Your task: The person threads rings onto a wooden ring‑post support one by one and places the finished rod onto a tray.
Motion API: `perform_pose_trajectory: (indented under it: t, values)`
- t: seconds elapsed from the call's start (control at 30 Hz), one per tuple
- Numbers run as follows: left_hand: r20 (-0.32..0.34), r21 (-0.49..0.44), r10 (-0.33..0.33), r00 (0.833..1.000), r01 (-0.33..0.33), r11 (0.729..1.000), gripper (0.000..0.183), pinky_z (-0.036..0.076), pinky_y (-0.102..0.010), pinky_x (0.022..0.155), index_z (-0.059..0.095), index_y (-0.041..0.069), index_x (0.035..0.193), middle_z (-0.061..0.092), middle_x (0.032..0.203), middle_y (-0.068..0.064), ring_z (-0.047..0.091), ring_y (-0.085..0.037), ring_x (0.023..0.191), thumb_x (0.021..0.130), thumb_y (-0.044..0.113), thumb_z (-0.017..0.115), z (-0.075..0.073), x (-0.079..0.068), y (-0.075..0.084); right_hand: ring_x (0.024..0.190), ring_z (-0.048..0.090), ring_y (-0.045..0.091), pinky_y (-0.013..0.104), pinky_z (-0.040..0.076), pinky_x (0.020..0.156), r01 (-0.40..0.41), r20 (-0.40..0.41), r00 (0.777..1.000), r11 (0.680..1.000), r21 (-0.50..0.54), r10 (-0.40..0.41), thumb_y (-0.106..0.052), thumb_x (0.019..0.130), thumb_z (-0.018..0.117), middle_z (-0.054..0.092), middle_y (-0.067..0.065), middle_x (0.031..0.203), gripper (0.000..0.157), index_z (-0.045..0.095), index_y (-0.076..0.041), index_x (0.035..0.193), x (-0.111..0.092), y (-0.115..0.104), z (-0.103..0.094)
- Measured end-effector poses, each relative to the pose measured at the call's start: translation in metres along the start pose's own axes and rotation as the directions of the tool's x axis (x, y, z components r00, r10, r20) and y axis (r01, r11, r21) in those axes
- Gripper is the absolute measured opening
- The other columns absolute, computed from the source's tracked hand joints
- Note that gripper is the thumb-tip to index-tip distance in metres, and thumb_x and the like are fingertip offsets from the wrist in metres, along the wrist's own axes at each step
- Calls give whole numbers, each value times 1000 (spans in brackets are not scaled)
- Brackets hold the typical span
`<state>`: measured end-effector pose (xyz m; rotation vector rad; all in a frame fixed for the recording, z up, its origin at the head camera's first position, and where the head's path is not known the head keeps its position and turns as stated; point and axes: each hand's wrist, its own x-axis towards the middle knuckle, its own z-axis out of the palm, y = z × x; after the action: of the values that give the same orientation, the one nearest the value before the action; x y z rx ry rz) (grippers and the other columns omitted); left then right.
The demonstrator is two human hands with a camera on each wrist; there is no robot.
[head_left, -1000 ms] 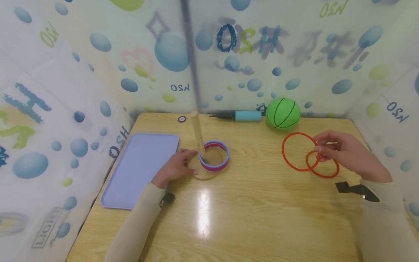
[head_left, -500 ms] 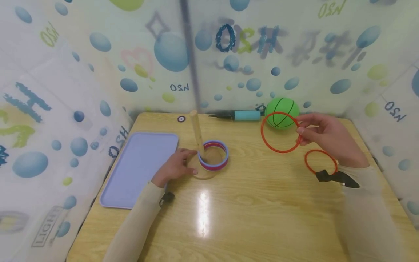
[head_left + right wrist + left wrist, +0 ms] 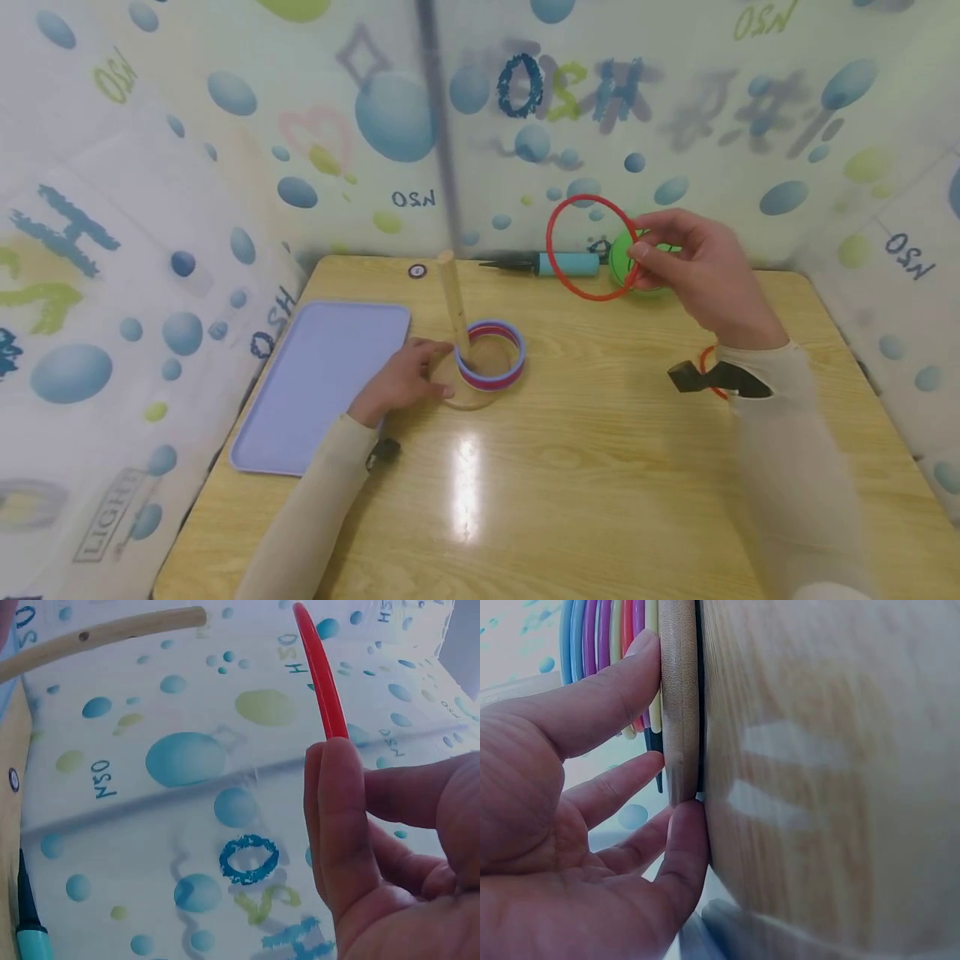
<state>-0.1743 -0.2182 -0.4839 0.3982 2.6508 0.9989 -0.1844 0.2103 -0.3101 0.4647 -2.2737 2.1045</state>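
My right hand (image 3: 701, 271) pinches a thin red ring (image 3: 551, 250) between thumb and fingers. The ring is raised, overlapping the pump and back wall in the head view; the right wrist view shows it edge-on as a red strip (image 3: 323, 682). My left hand (image 3: 401, 383) holds the left edge of the round wooden base (image 3: 679, 705) of a ring-toss stand, thumb and fingertips at its rim. A wooden post (image 3: 453, 300) rises from the base. Stacked rings (image 3: 604, 637) in blue, purple, yellow and red lie around the post. My right sleeve partly hides another red ring (image 3: 705, 358) on the table.
A lavender tray (image 3: 322, 375) lies on the left of the wooden table (image 3: 585, 467). Along the back are a teal hand pump (image 3: 567, 264), a green ball (image 3: 621, 257) half hidden by my right hand, and a small round disc (image 3: 417, 271). Patterned walls enclose the table.
My right hand has lifted the red ring and carried it left and up, from above the other red ring to in front of the ball and pump. The left hand has stayed at the base.
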Motion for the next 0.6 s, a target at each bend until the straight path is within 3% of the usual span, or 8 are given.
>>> perform_pose_trajectory:
  t: [0.33, 0.6]
  values:
    - [5, 5, 0, 1000, 0, 1000, 79, 48, -58, 114, 55, 11, 154, 52, 149, -23, 57, -44, 132, 85, 30, 90, 0, 1, -1, 68, 75, 20, 34, 66, 74, 23, 78, 996, 993, 112, -32, -9, 95, 79, 71, 8, 95, 31, 72, -5, 126, 27, -20, 50]
    - [-1, 3, 2, 1000, -2, 1000, 79, 49, -57, 112, 54, 10, 154, 53, 148, -23, 57, -41, 128, 86, 28, 89, -1, -1, -1, 75, 76, 20, 35, 67, 78, -22, 149, 989, 996, 84, 9, -9, 97, 77, 70, 10, 96, 35, 69, -4, 130, 47, -17, 88]
